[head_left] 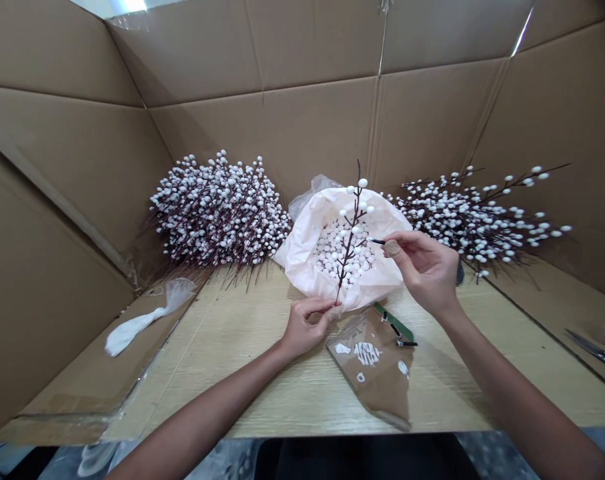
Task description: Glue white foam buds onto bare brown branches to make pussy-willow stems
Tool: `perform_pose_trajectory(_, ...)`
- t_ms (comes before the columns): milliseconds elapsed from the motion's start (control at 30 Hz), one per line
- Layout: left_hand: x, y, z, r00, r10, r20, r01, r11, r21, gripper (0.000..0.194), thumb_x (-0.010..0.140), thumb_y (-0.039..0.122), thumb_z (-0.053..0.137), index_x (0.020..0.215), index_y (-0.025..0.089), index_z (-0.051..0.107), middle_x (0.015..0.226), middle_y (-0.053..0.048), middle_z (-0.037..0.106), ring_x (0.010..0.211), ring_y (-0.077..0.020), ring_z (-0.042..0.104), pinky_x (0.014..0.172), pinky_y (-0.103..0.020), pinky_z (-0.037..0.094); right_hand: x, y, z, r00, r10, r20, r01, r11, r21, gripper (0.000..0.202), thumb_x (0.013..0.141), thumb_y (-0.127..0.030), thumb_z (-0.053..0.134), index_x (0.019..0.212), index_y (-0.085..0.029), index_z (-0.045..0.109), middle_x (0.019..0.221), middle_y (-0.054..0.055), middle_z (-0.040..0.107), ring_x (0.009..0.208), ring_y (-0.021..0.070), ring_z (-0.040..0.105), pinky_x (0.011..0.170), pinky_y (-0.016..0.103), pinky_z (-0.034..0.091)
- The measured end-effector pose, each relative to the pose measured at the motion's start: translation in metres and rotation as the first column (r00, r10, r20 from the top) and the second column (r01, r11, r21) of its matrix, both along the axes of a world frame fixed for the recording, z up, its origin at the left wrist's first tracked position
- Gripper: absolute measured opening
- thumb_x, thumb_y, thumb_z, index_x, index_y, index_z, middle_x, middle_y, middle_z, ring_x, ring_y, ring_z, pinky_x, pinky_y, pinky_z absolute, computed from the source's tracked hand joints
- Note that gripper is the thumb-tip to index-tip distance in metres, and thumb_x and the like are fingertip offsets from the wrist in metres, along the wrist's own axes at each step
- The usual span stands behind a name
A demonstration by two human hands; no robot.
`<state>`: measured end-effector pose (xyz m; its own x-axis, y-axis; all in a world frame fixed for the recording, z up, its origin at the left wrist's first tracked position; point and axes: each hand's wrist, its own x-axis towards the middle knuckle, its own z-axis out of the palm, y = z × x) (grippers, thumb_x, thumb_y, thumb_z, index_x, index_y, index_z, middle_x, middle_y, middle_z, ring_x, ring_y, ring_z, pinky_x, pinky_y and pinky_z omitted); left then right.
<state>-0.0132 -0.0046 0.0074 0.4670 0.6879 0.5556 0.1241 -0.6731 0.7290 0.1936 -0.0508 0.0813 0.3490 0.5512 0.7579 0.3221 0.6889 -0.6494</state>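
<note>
My left hand pinches the lower stem of an artificial berry branch, a dark twig with white berries, held upright. In my right hand, closed at the fingertips, is a thin dark stick with a white tip. That tip is close to the branch's right side; whether it touches cannot be made out. Behind the branch, an open whitish plastic bag holds many loose white berries. Below my hands lies a brown cardboard piece with dabs of white paste on it.
Piles of berry branches stand left and right. A green strip with small dark pieces lies on the cardboard's edge. At left is a plastic pouch of white stuff; scissors are far right. Tall cardboard walls enclose the table.
</note>
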Motion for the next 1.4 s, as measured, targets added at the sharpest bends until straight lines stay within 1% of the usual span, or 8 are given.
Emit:
perform_pose_trajectory(400,0.0,-0.001,0.004,1.0,0.016,-0.005,-0.015,1.0,0.014,0.017,0.077,0.013,0.062,0.087,0.012,0.076,0.082,-0.01,0.076,0.072,-0.0188,0.072,0.066,-0.026,0.057,0.001,0.001,-0.001,1.0,-0.022,-0.003,0.022,1.0,-0.015,0.006,0.081,-0.017,0.066,0.087,-0.017,0.068,0.082,0.004,0.068,0.075,0.0143,0.065,0.071,0.026,0.055)
perform_pose_trajectory(633,-0.001,-0.002,0.003,0.999,0.035,0.005,-0.035,0.999,-0.028,0.016,0.078,0.016,0.062,0.086,0.013,0.076,0.084,-0.01,0.076,0.075,-0.0197,0.072,0.073,-0.029,0.057,0.004,-0.002,0.002,0.994,0.041,-0.098,-0.045,0.998,-0.046,0.013,0.081,-0.017,0.067,0.093,-0.019,0.07,0.082,0.003,0.068,0.071,0.0113,0.063,0.067,0.021,0.053)
perform_pose_trajectory(767,-0.001,-0.003,0.006,0.998,0.057,-0.004,-0.057,0.996,-0.062,0.016,0.078,0.018,0.063,0.085,0.012,0.076,0.084,-0.011,0.076,0.076,-0.0205,0.072,0.071,-0.028,0.057,0.01,-0.001,0.006,0.974,0.149,-0.173,-0.161,0.985,-0.055,0.013,0.08,-0.02,0.069,0.093,-0.02,0.072,0.084,0.003,0.068,0.07,0.0102,0.063,0.067,0.02,0.053)
perform_pose_trajectory(867,-0.002,-0.004,0.007,0.998,0.068,-0.008,-0.068,0.991,-0.113,0.018,0.079,0.022,0.063,0.086,0.012,0.076,0.082,-0.011,0.076,0.075,-0.0211,0.072,0.07,-0.029,0.058,0.011,0.001,0.02,0.942,0.248,-0.226,-0.264,0.964,-0.043,0.011,0.078,-0.024,0.071,0.089,-0.02,0.072,0.079,0.002,0.067,0.069,0.0105,0.062,0.065,0.02,0.053)
perform_pose_trajectory(1000,-0.002,-0.003,0.005,0.996,0.091,0.002,-0.09,0.986,-0.143,0.019,0.079,0.025,0.064,0.086,0.013,0.076,0.082,-0.011,0.076,0.076,-0.0213,0.071,0.071,-0.03,0.058,0.008,-0.001,0.057,0.93,0.334,-0.15,-0.342,0.939,-0.029,0.011,0.077,-0.028,0.071,0.086,-0.021,0.072,0.073,0.002,0.066,0.067,0.0127,0.062,0.065,0.025,0.055)
perform_pose_trajectory(1167,-0.002,-0.001,0.003,0.994,0.104,0.029,-0.099,0.985,-0.139,0.018,0.077,0.026,0.066,0.083,0.014,0.077,0.081,-0.01,0.076,0.074,-0.0209,0.071,0.069,-0.03,0.058,0.001,-0.001,0.098,0.954,0.3,0.004,-0.299,0.953,-0.057,0.009,0.077,-0.026,0.071,0.084,-0.02,0.071,0.074,0.004,0.067,0.066,0.0133,0.063,0.062,0.025,0.056)
perform_pose_trajectory(1267,-0.002,-0.002,0.005,0.994,0.104,0.031,-0.1,0.988,-0.121,0.017,0.077,0.026,0.066,0.081,0.014,0.077,0.079,-0.01,0.076,0.071,-0.0206,0.071,0.064,-0.028,0.057,-0.001,0.003,0.105,0.975,0.22,0.036,-0.219,0.976,-0.016,0.01,0.076,-0.026,0.071,0.081,-0.018,0.071,0.077,0.005,0.068,0.066,0.013,0.063,0.063,0.025,0.057)
perform_pose_trajectory(1400,-0.002,-0.003,0.007,0.993,0.115,0.032,-0.11,0.987,-0.117,0.017,0.075,0.025,0.067,0.08,0.012,0.077,0.077,-0.011,0.076,0.069,-0.021,0.071,0.061,-0.026,0.056,-0.003,0.01,0.102,0.982,0.184,0.043,-0.182,0.983,-0.033,0.01,0.076,-0.027,0.071,0.077,-0.017,0.07,0.072,0.004,0.067,0.063,0.0122,0.062,0.059,0.023,0.055)
